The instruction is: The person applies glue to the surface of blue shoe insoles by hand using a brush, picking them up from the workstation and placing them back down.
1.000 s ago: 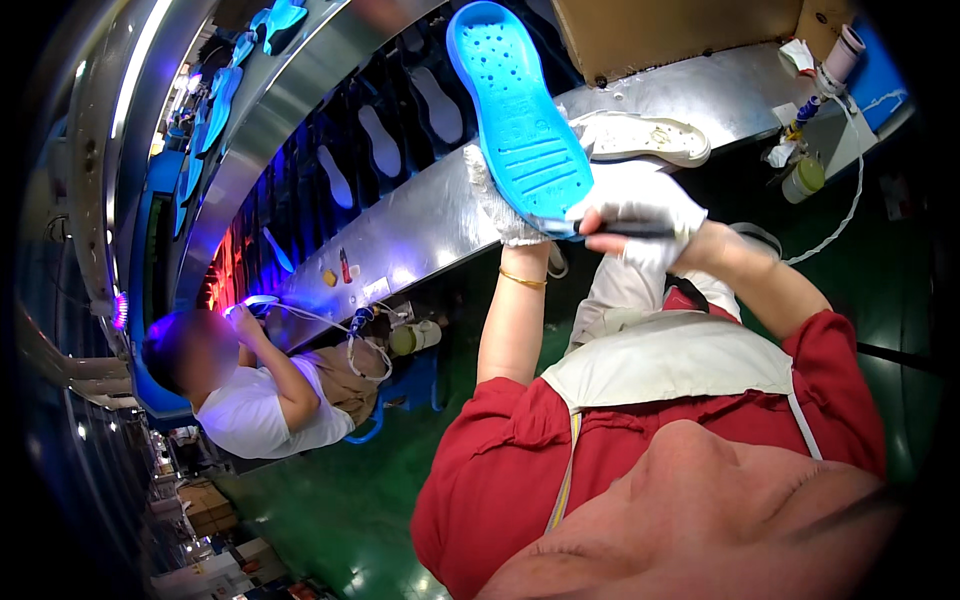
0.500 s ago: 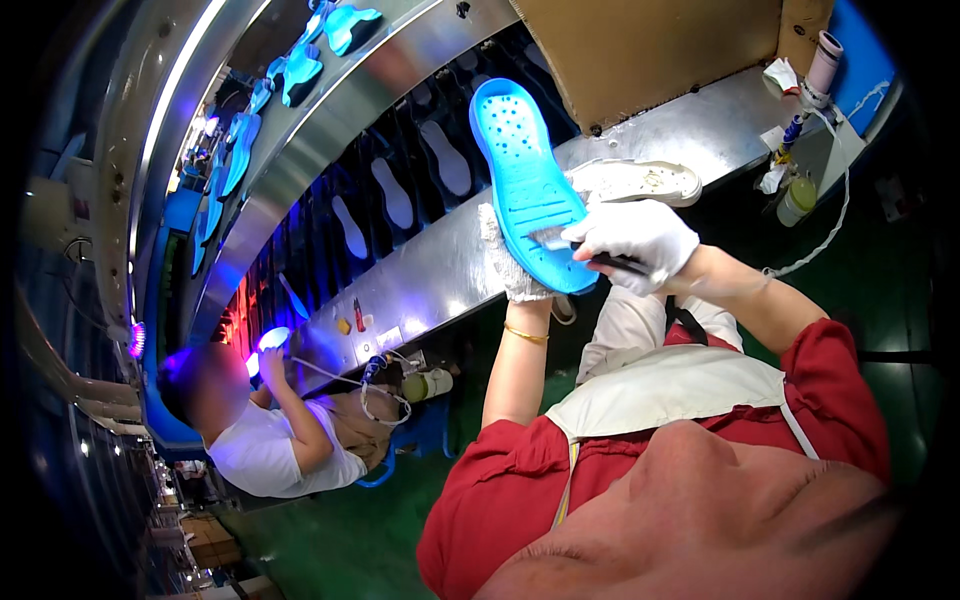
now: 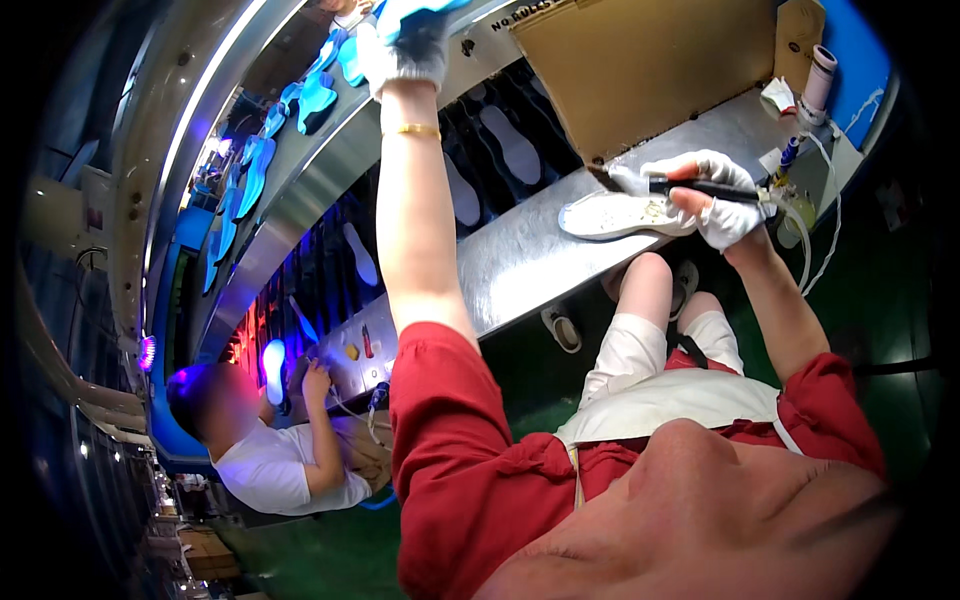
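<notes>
My left hand [image 3: 410,52], in a white knit glove, is stretched far forward over the upper belt. A bright blue shoe sole [image 3: 418,8] is in its grip, cut off by the top of the picture. My right hand [image 3: 725,200], in a white glove with bare fingertips showing, is closed around the black handle of a brush [image 3: 690,187]. A pale tube [image 3: 795,225] runs from the handle's end. The brush's dark bristle tip points left, just above a white shoe [image 3: 615,216] lying on the metal ledge.
Blue soles [image 3: 317,95] lie along the upper belt [image 3: 330,125]. Below it, pale soles [image 3: 510,145] sit among dark slots. A cardboard sheet [image 3: 650,75] stands behind the metal ledge [image 3: 520,260]. A pink roll [image 3: 820,80] stands far right. A co-worker [image 3: 290,450] sits at left.
My left hand has carried the blue sole from above the ledge forward and left to the upper belt. My right hand has drawn the brush off the sole, rightward and slightly up.
</notes>
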Demonstrator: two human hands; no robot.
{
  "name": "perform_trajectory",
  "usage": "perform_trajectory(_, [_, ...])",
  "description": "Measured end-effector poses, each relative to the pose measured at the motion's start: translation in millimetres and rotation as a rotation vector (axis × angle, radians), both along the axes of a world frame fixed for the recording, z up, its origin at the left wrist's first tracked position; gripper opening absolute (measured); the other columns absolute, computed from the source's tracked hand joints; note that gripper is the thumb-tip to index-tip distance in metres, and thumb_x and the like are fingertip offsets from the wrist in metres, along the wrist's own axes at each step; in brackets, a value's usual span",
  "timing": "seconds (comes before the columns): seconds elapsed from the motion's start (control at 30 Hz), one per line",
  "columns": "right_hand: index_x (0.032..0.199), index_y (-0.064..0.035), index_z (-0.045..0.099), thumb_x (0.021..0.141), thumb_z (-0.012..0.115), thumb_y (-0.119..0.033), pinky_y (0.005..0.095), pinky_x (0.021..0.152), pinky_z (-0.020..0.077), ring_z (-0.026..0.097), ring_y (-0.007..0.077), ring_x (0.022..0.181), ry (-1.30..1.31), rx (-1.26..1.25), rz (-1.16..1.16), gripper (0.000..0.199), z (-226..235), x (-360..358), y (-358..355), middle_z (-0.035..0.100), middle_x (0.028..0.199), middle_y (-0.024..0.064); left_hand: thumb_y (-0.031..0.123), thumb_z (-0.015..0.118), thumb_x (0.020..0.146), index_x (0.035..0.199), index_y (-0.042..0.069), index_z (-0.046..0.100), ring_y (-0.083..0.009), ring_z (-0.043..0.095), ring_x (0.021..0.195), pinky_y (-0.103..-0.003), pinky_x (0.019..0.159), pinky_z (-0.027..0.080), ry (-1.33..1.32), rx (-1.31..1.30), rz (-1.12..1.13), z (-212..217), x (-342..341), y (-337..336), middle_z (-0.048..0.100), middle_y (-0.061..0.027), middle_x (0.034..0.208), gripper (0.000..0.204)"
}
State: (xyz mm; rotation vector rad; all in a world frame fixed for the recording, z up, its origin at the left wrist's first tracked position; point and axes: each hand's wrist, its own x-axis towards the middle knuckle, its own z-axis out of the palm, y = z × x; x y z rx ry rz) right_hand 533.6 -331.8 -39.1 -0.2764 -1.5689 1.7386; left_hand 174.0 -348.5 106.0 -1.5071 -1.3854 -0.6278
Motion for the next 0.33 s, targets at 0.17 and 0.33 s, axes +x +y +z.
perform_trajectory(0.17, [0.096, 0.0004, 0.061, 0.077, 0.069, 0.0, 0.0266, 0.081, 0.049, 0.062, 0.0149, 0.087, -0.04, 0.019, -0.003, 0.02, -12.3, 8.9, 9.8, 0.065, 0.099, 0.0121, 0.022, 0.062, 0.08, 0.105, 0.017, 0.066, -0.0205, 0.059, 0.104, -0.04, 0.088, 0.044, -0.751, 0.351, -0.029, -27.6, -63.7, 47.3, 0.063, -0.0096, 0.111, 0.026])
perform_trajectory(0.33, [0.106, -0.0016, 0.058, 0.08, 0.067, -0.001, 0.0309, 0.096, 0.0432, 0.056, 0.019, 0.108, -0.094, 0.288, 0.043, 0.027, -26.7, 3.9, 31.0, 0.058, 0.119, 0.0188, 0.036, 0.065, 0.077, 0.13, 0.017, 0.05, -0.0262, 0.056, 0.112, -0.041, 0.097, 0.043, -0.366, -0.122, 0.715, -11.5, -69.8, -11.2, 0.059, -0.0066, 0.122, 0.059])
